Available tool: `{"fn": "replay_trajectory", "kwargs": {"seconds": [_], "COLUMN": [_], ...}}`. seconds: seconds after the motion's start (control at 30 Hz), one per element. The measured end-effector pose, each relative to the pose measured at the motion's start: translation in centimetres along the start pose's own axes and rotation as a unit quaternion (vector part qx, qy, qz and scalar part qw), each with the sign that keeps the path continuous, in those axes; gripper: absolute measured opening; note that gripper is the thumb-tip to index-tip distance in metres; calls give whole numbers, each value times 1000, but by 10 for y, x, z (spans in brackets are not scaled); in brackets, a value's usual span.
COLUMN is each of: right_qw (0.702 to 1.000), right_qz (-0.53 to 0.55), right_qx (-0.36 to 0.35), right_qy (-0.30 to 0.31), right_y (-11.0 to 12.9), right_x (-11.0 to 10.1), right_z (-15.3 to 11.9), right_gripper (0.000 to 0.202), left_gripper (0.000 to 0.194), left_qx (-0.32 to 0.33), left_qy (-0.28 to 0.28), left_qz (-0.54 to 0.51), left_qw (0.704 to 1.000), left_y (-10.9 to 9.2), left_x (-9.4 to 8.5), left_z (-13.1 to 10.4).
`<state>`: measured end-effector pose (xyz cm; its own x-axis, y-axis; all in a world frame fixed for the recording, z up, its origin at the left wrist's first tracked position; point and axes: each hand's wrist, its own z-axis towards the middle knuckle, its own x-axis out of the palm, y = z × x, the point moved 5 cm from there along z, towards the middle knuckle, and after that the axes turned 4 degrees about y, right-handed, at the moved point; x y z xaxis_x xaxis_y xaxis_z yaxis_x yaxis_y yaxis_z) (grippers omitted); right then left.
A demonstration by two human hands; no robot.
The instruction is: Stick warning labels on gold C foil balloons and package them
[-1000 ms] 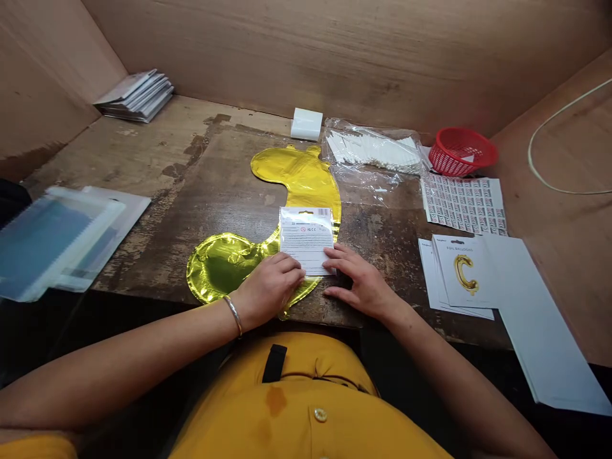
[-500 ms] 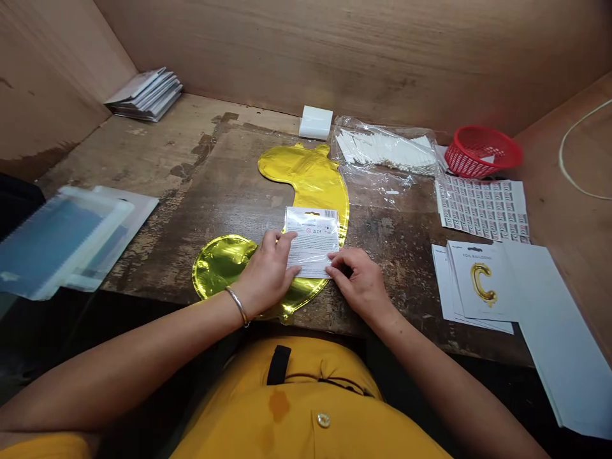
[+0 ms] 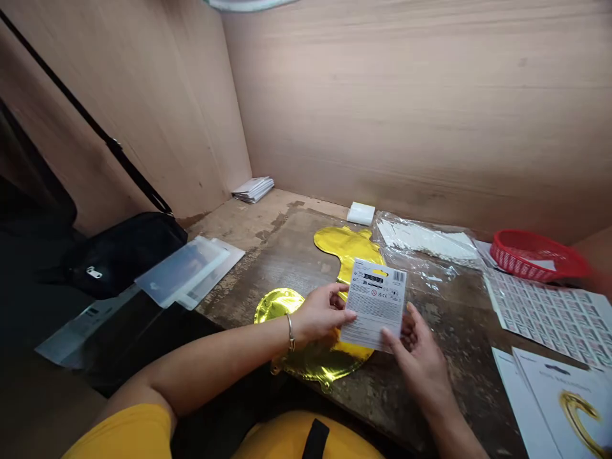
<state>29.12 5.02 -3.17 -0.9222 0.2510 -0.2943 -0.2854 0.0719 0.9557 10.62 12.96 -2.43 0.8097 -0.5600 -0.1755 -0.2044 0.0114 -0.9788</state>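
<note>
A printed package card (image 3: 375,305) with a hang hole and a barcode is held up between both hands, its text side facing me. My left hand (image 3: 325,313) pinches its left edge, thumb in front and fingers behind. At its lower right edge, my right hand (image 3: 421,357) grips with the thumb in front; the other fingers are partly hidden behind. Beneath the card, a flat gold foil balloon (image 3: 347,242) lies on the worn wooden table (image 3: 459,338), its middle covered by the card and my left hand.
Clear plastic sleeves (image 3: 184,271) lie at left beside a black bag (image 3: 124,255). A stack of cards (image 3: 253,189) sits in the far corner. White straws (image 3: 425,239) in a clear bag, a red basket (image 3: 530,255), sticker sheets (image 3: 549,312) and foil balloon cards (image 3: 540,395) are at right.
Both hands have lifted the card off the balloon and tilted it toward me. The camera view has swung up and to the left, bringing the black bag into sight.
</note>
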Motion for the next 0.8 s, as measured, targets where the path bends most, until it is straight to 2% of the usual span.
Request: {"fn": "replay_trajectory", "kwargs": {"seconds": [0.07,0.1,0.13,0.2,0.27,0.33,0.47,0.53,0.67,0.8], "right_qw": [984,971,963,962,960,955,934,921,911,903], "right_qz": [118,158,184,217,240,255,266,283,317,331], "right_qx": [68,90,107,130,143,152,216,240,247,266], "right_qy": [114,152,163,102,20,-3,98,115,88,59], "right_y": [5,9,12,15,17,18,16,11,-1,-12], "right_x": [9,13,15,11,7,9,36,47,55,51], "right_z": [1,2,5,15,27,38,45,44,45,44], "right_gripper": [58,54,50,45,42,42,42,46,59,78], "left_gripper": [36,34,34,38,35,26,24,31,35,35], "left_qx": [24,33,39,45,49,55,49,24,-41,-107], "left_qy": [16,16,8,-33,-95,-163,-255,-293,-358,-394], "left_qz": [-20,-22,-19,7,56,124,267,323,403,447], "left_qw": [999,999,999,998,993,977,928,900,842,796], "left_y": [-4,-5,-3,2,8,11,11,10,10,8], "left_x": [2,-1,-7,-28,-62,-105,-192,-230,-291,-340], "left_z": [-7,-10,-12,-12,-9,-3,22,39,74,106]}}
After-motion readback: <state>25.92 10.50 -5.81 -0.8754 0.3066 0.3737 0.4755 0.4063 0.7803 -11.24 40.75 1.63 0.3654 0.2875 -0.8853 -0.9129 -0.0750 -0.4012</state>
